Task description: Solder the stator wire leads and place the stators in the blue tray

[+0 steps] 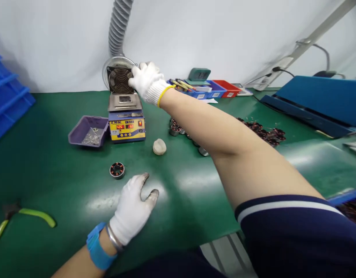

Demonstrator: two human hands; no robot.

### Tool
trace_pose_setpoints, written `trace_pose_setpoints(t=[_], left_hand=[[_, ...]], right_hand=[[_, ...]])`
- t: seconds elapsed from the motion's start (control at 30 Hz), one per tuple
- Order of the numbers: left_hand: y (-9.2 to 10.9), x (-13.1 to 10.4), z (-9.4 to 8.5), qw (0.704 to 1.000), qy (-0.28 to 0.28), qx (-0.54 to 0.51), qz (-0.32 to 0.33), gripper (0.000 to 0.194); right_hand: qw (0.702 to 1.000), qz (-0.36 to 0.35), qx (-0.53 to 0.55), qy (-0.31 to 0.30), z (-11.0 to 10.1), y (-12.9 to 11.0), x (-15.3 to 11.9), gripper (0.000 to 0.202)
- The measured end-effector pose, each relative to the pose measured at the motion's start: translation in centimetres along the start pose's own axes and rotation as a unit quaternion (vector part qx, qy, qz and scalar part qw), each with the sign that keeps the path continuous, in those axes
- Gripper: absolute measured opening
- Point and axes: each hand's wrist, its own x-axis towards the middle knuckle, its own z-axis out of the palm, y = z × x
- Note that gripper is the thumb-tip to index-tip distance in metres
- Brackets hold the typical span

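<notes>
My right hand (146, 80), in a white knit glove, is stretched out to the black fan (120, 80) at the back, its bent fingers closed at the fan's right edge. Below the fan is a blue solder pot with a yellow panel (127, 129) and lit red digits. My left hand (134, 204), gloved with darkened fingertips, is held low over the green table (178, 216), thumb and finger apart and nothing between them. Beyond it lies a round motor stator with copper windings (117, 170). A small whitish round pot (159, 147) stands farther right.
A purple bin (89, 131) with small metal bits adjoins the solder pot. Green-handled pliers (36, 214) lie at left near blue crates (7, 96). More stators (267, 134) are heaped beyond my right arm. A grey duct (120, 27) rises behind the fan.
</notes>
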Motion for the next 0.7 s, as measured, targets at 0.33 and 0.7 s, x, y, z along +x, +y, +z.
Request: trace_pose_setpoints(t=[0.33, 0.7], left_hand=[[0.1, -0.3, 0.4, 0.996, -0.028, 0.079, -0.005, 0.058], [0.5, -0.1, -0.1, 0.991, -0.083, 0.101, -0.002, 0.061]], right_hand=[[0.986, -0.012, -0.142, -0.087, -0.5, -1.6, 1.8, 0.031], [0.981, 0.153, 0.088, -0.085, 1.9, -2.3, 4.0, 0.053]])
